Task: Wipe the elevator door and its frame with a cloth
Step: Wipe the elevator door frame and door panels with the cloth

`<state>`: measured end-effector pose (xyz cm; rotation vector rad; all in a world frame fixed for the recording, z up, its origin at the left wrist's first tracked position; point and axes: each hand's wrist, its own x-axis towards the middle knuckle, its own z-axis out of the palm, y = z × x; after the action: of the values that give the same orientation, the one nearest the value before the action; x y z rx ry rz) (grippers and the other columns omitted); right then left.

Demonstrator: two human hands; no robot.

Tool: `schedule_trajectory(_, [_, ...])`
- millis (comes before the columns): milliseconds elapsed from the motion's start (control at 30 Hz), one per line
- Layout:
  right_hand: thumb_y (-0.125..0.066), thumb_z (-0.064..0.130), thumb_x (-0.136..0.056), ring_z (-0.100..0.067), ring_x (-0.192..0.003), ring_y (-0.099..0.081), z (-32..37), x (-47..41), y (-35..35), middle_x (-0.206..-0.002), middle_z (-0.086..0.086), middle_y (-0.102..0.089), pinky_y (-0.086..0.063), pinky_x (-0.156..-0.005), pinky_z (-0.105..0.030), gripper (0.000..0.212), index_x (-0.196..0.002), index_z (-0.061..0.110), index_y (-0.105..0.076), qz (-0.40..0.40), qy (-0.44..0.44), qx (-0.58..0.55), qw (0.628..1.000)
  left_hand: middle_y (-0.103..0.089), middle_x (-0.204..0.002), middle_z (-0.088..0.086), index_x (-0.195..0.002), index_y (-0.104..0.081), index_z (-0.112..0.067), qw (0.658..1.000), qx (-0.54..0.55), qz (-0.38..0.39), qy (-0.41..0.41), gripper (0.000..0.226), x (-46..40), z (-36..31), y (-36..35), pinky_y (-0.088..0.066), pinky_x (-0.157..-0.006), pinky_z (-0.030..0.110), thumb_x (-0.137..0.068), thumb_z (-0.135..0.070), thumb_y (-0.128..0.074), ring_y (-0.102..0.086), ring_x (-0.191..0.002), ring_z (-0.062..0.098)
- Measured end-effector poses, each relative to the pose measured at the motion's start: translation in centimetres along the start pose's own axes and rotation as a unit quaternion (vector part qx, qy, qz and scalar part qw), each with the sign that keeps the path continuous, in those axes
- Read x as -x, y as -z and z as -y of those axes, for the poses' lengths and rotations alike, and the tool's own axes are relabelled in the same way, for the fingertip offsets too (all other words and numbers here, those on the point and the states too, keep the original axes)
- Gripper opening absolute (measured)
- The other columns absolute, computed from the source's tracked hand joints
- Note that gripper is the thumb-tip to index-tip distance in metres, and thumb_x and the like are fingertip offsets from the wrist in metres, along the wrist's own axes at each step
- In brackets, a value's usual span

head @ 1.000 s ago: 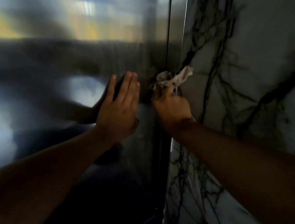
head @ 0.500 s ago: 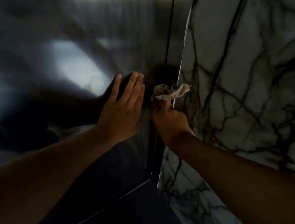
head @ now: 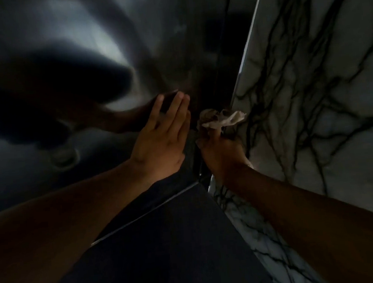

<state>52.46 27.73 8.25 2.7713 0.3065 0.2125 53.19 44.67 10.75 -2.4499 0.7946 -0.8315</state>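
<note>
The single head view is looking forward and steeply down, close to the elevator door point(head: 82, 48) and dark floor point(head: 178, 243).

No readable text or markings anywhere.

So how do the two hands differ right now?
The left hand is open and flat, fingers together, against the dark reflective metal elevator door. The right hand is closed around the crumpled pale cloth at the frame edge. Both are bare.

Elevator lobby: steel door point(head: 127, 45), marble wall point(head: 322, 84).
</note>
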Motion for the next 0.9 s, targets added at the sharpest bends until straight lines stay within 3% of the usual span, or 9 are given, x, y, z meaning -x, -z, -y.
schedule_trajectory(67, [-0.029, 0.011, -0.101, -0.037, -0.102, -0.063, 0.2, 0.1, -1.0, -0.148, -0.035, -0.023, -0.056, -0.064, -0.038, 0.047, -0.148, 0.004, -0.028, 0.006, 0.002, 0.006, 1.000, -0.002, -0.162, 0.031, -0.150, -0.028, 0.004, 1.000, 0.001, 0.013, 0.002, 0.096, 0.6, -0.8, -0.8, 0.005, -0.120, 0.065, -0.078, -0.053, -0.056, 0.000, -0.152, 0.044])
schedule_trajectory(167, [-0.049, 0.018, -0.090, -0.026, -0.073, -0.070, 0.5, 0.2, -2.1, -0.129, -0.026, -0.056, -0.050, -0.045, -0.028, 0.043, -0.132, 0.012, -0.057, -0.044, -0.014, 0.010, 0.999, -0.002, -0.162, 0.031, -0.150, -0.028, 0.004, 0.999, 0.011, 0.032, -0.006, 0.095, 1.5, -1.9, -2.2, 0.006, -0.119, 0.065, -0.079, -0.053, -0.056, 0.001, -0.152, 0.044])
schedule_trajectory(300, [-0.047, 0.022, -0.083, -0.022, -0.069, -0.070, 1.2, 0.3, -3.7, -0.122, -0.020, -0.064, -0.047, -0.042, -0.024, 0.049, -0.129, 0.014, -0.061, -0.076, -0.029, 0.032, 0.996, -0.004, -0.162, 0.031, -0.150, -0.027, 0.005, 0.999, 0.014, 0.040, -0.014, 0.096, 2.2, -3.2, -3.3, 0.010, -0.119, 0.065, -0.079, -0.054, -0.053, 0.002, -0.152, 0.043])
schedule_trajectory(400, [-0.044, 0.017, -0.089, -0.028, -0.100, -0.068, 2.1, 0.6, -6.7, -0.131, -0.023, -0.056, -0.059, -0.065, -0.031, 0.052, -0.140, 0.008, -0.047, -0.068, 0.018, 0.076, 0.995, -0.007, -0.162, 0.031, -0.149, -0.026, 0.005, 0.998, 0.023, 0.041, -0.042, 0.095, 3.0, -4.3, -4.6, 0.006, -0.119, 0.065, -0.078, -0.050, -0.055, 0.000, -0.152, 0.044])
schedule_trajectory(467, [-0.039, 0.023, -0.094, -0.023, -0.109, -0.064, 2.6, 1.3, -9.1, -0.133, -0.014, -0.058, -0.057, -0.079, -0.032, 0.051, -0.144, 0.017, -0.042, -0.062, 0.014, 0.114, 0.991, -0.008, -0.162, 0.031, -0.148, -0.028, 0.006, 0.997, 0.030, 0.041, -0.056, 0.094, 3.9, -5.4, -5.5, 0.004, -0.120, 0.066, -0.077, -0.049, -0.055, 0.000, -0.151, 0.046])
schedule_trajectory(600, [-0.032, 0.029, -0.100, -0.034, -0.106, -0.060, 4.5, 1.5, -12.7, -0.123, -0.017, -0.059, -0.049, -0.086, -0.044, 0.049, -0.144, 0.009, -0.030, 0.026, 0.031, -0.081, 0.996, -0.010, -0.161, 0.033, -0.147, -0.031, 0.008, 0.994, 0.067, 0.060, -0.069, 0.087, 6.1, -7.4, -6.9, 0.001, -0.119, 0.067, -0.079, -0.043, -0.050, 0.001, -0.151, 0.046])
schedule_trajectory(767, [-0.036, 0.019, -0.103, -0.040, -0.127, -0.043, 7.3, 2.6, -14.7, -0.146, -0.023, -0.037, -0.040, -0.096, -0.059, 0.052, -0.150, 0.003, -0.020, 0.083, -0.041, -0.155, 0.984, -0.013, -0.160, 0.034, -0.144, -0.037, 0.009, 0.988, 0.101, 0.110, -0.049, 0.086, 8.7, -9.0, -7.6, 0.002, -0.120, 0.066, -0.079, -0.044, -0.056, 0.001, -0.151, 0.047])
schedule_trajectory(833, [-0.028, 0.013, -0.105, -0.038, -0.126, -0.044, 8.1, 3.6, -14.5, -0.150, -0.025, -0.029, -0.045, -0.094, -0.049, 0.048, -0.149, -0.002, -0.018, 0.128, -0.084, -0.271, 0.950, -0.016, -0.159, 0.034, -0.143, -0.040, 0.008, 0.984, 0.114, 0.117, -0.073, 0.081, 9.4, -9.1, -7.5, 0.002, -0.120, 0.065, -0.080, -0.043, -0.050, -0.002, -0.151, 0.047])
schedule_trajectory(900, [-0.034, 0.022, -0.104, -0.029, -0.113, -0.058, 8.0, 4.6, -14.1, -0.147, -0.021, -0.039, -0.049, -0.079, -0.038, 0.045, -0.146, 0.005, -0.032, 0.127, -0.099, -0.336, 0.928, -0.019, -0.159, 0.034, -0.144, -0.039, 0.007, 0.980, 0.124, 0.132, -0.085, 0.080, 9.7, -9.0, -6.9, 0.001, -0.120, 0.065, -0.083, -0.043, -0.050, -0.005, -0.151, 0.047])
